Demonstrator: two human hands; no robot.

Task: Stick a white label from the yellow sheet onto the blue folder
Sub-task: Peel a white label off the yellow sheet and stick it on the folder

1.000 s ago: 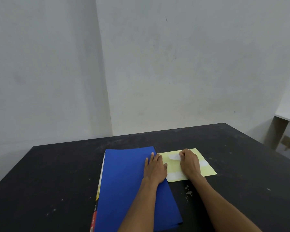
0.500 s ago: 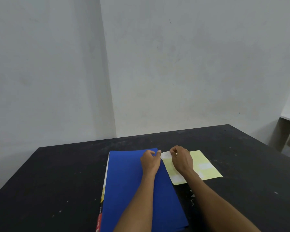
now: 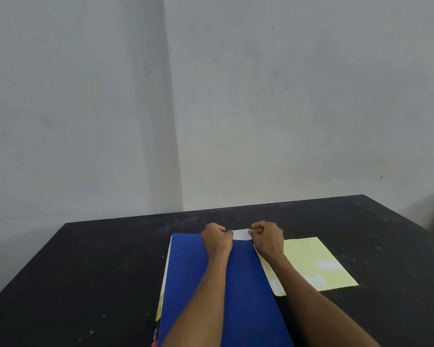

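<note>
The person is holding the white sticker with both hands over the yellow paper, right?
Not quite. In the head view both hands, left hand and right hand, do hold the white label, but over the far end of the blue folder, not the yellow sheet, which lies to the right.

Desk point(image 3: 98, 276): black, matte, speckled with pale flecks.
Blue folder point(image 3: 246, 296): flat at desk's 6 o'clock.
Yellow sheet point(image 3: 308, 259): flat at folder's 3 o'clock, touching its edge; white labels on it.
</note>
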